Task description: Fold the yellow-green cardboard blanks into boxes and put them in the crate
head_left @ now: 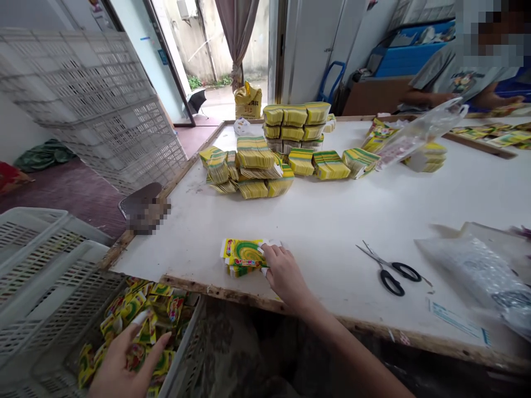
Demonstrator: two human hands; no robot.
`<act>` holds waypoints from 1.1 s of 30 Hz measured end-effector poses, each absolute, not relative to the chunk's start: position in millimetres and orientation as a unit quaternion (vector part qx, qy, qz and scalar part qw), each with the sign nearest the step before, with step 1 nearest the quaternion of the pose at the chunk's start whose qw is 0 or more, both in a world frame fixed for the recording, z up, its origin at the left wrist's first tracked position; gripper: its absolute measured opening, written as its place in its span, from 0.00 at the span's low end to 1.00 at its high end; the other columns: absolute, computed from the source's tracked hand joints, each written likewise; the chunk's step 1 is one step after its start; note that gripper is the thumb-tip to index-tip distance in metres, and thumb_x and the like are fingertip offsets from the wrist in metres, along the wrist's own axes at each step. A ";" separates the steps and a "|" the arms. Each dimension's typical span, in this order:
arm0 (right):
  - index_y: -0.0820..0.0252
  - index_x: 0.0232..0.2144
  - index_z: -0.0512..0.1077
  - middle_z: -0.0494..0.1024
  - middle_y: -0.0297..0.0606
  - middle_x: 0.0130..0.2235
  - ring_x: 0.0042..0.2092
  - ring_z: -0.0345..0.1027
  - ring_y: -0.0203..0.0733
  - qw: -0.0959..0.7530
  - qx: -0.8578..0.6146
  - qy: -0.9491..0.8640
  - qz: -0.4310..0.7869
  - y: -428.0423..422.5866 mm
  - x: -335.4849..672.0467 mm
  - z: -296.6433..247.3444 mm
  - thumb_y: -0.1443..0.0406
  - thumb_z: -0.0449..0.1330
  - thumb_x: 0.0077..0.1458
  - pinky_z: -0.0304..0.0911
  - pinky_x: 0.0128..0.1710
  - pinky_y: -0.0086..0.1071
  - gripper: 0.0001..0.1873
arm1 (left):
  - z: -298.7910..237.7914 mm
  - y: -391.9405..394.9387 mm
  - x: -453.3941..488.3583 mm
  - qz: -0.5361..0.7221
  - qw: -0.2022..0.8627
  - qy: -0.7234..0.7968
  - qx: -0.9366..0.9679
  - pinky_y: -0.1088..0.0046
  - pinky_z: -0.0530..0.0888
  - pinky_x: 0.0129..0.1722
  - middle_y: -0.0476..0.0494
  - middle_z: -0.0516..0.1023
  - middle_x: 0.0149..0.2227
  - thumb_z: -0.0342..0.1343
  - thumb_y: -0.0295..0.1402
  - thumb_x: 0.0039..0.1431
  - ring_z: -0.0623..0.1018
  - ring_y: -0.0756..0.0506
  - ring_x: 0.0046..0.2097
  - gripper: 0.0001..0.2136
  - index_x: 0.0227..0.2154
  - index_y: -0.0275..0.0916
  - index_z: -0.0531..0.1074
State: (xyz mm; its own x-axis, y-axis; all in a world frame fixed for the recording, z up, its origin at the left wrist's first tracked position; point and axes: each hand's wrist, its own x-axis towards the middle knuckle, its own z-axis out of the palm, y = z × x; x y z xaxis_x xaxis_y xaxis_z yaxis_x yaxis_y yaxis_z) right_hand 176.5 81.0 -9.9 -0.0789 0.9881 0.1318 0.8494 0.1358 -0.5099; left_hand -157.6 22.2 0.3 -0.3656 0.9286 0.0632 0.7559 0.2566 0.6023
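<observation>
My right hand (284, 271) is closed on the right end of a flat yellow-and-green printed carton (243, 251), at the near edge of the white table. More flat cartons (238, 271) lie under it in a small stack. White coverings show on some of its fingertips. My left hand (126, 354) is over a crate (188, 337) below the table edge, thumb and fingers apart, with a white covering on one fingertip. Beneath it the crate holds many small yellow packets (136, 304); whether the hand touches them I cannot tell.
Bundles of yellow cartons (257, 155) stand stacked at mid-table. Black-handled scissors (392, 271) lie open to the right, near bubble wrap (477, 271). White crates (99, 94) rise at the left. Across the table a person (456, 72) stands near a plastic bag (418, 135).
</observation>
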 end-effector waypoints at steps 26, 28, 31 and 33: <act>0.62 0.39 0.68 0.72 0.46 0.43 0.44 0.66 0.49 0.137 -0.663 -0.725 0.124 98.0 175.9 6.3 0.74 0.63 0.47 0.59 0.43 0.37 0.15 | -26.1 17.2 -32.4 0.269 0.404 0.481 0.730 0.66 0.79 0.44 0.40 0.82 0.42 0.56 0.36 0.58 0.82 0.43 0.43 0.15 0.48 0.40 0.72; 0.62 0.38 0.68 0.72 0.46 0.43 0.43 0.66 0.50 0.137 -0.663 -0.725 0.128 98.4 176.3 6.0 0.74 0.63 0.46 0.59 0.43 0.37 0.15 | -26.4 17.3 -26.8 0.264 0.427 0.480 0.720 0.66 0.78 0.45 0.40 0.82 0.43 0.56 0.35 0.58 0.81 0.43 0.44 0.15 0.48 0.40 0.72; 0.62 0.37 0.67 0.72 0.46 0.42 0.43 0.65 0.50 0.142 -0.660 -0.725 0.138 98.0 177.6 8.8 0.75 0.63 0.44 0.59 0.43 0.37 0.16 | -28.6 17.5 -18.5 0.262 0.462 0.478 0.700 0.64 0.77 0.46 0.40 0.82 0.43 0.57 0.35 0.57 0.81 0.42 0.44 0.15 0.47 0.41 0.72; 0.61 0.37 0.67 0.71 0.45 0.42 0.43 0.65 0.49 0.150 -0.657 -0.725 0.144 95.6 178.5 14.2 0.75 0.62 0.44 0.59 0.43 0.37 0.16 | -32.0 17.7 -13.5 0.270 0.492 0.479 0.674 0.63 0.77 0.46 0.40 0.82 0.41 0.58 0.37 0.57 0.81 0.42 0.44 0.15 0.47 0.40 0.72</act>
